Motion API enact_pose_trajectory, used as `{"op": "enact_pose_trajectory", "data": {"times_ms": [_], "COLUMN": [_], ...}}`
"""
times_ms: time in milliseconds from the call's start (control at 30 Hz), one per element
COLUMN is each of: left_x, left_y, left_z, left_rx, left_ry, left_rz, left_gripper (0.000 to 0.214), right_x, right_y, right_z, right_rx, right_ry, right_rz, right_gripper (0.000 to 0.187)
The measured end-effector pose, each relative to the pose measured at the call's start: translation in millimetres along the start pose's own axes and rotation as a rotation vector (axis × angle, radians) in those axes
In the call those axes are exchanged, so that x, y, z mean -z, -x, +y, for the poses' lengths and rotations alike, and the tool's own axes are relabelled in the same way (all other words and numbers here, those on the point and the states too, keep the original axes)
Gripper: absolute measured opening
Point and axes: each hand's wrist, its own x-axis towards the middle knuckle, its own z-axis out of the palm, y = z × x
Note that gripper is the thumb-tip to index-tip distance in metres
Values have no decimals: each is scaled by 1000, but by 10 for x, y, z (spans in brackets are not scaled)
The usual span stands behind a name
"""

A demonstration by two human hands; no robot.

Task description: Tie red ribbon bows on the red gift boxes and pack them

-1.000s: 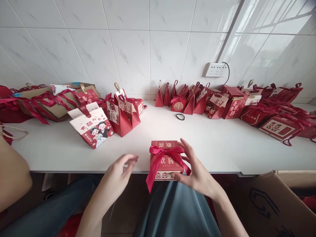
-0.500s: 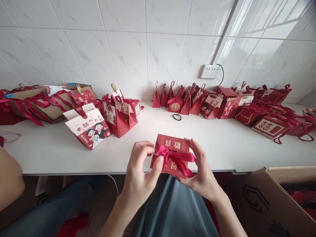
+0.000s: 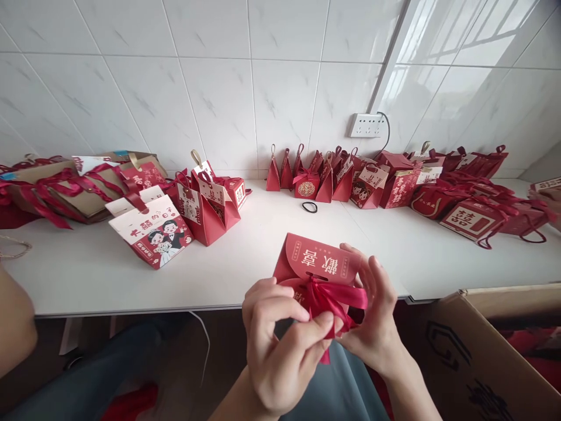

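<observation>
A red gift box point(image 3: 326, 255) with pale Chinese characters is held up at the table's front edge, tilted toward me. A crimson satin ribbon point(image 3: 335, 295) is tied in a bow across its front. My right hand point(image 3: 377, 316) wraps the box's right side, its fingers behind and its thumb below. My left hand point(image 3: 284, 345) is closed at the lower front of the box, thumb and fingers pinching the ribbon near the bow. The left fingertips partly cover the box's lower panel.
Several red gift boxes point(image 3: 307, 186) line the wall, and more stand at the right. A white-and-red box point(image 3: 153, 234) with a cartoon couple stands at left. A black hair tie point(image 3: 309, 207) lies mid-table. A cardboard carton point(image 3: 464, 345) is at lower right; another person's arm point(image 3: 15, 321) shows at left.
The box has moved slightly right and tipped, showing more of its top flap. My left hand has shifted right and down from the bow's left loop to the ribbon below the knot.
</observation>
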Motion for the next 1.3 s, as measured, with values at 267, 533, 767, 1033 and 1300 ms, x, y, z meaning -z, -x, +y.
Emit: {"op": "enact_pose_trajectory", "data": {"times_ms": [267,533,767,1033,1300], "left_x": [51,39,81,104,-113], "left_y": [-10,-6,-18,-40,-145], "left_z": [18,138,106,80,-481], "left_rx": [-62,11,-20,-44,597], "left_ry": [8,-3,26,74,195], "left_rz": [-25,35,-1,-38,-80], "left_gripper": [17,6,6,5,23], "right_x": [29,61,78,116,384], "right_y": [24,29,37,68,144], "right_z": [-49,-90,-125,-105,-186], "right_rx": [2,-10,0,-1,-183], "right_ry": [1,-11,6,77,216], "right_rz": [76,77,83,83,-22], "right_gripper": [106,104,102,97,88]}}
